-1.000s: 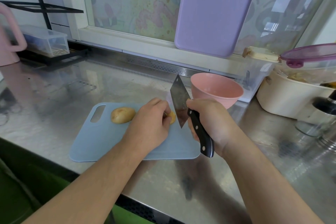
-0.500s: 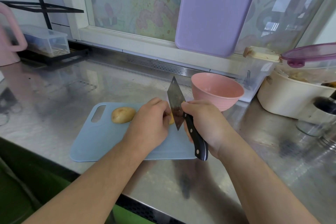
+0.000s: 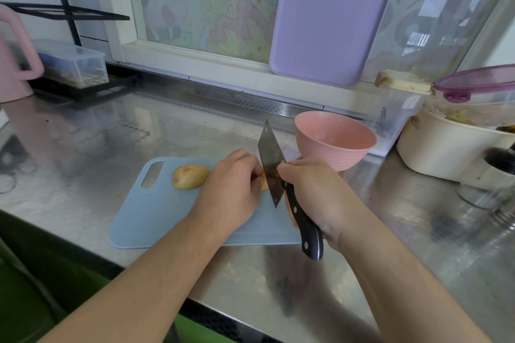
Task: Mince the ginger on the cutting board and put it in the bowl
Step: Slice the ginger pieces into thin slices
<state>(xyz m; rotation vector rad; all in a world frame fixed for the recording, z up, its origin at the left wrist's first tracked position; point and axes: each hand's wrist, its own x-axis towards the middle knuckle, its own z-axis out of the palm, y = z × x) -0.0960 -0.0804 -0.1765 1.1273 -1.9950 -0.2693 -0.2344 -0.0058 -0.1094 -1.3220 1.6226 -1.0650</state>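
The knife (image 3: 271, 166), gripped by the right hand (image 3: 312, 195), has shifted closer against the ginger (image 3: 264, 185) the left hand (image 3: 231, 189) pins at centre frame, suggesting slicing continues.

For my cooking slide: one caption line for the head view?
Right hand holds cleaver against ginger steadied by left hand on blue board.

A light blue cutting board (image 3: 156, 220) lies flat near the front edge of the tabletop. On its left part rests a rounded, tan piece of ginger (image 3: 190, 176). A second yellow piece (image 3: 264, 185) is mostly hidden. The empty pink bowl (image 3: 334, 145) stands upright behind the board's right end.
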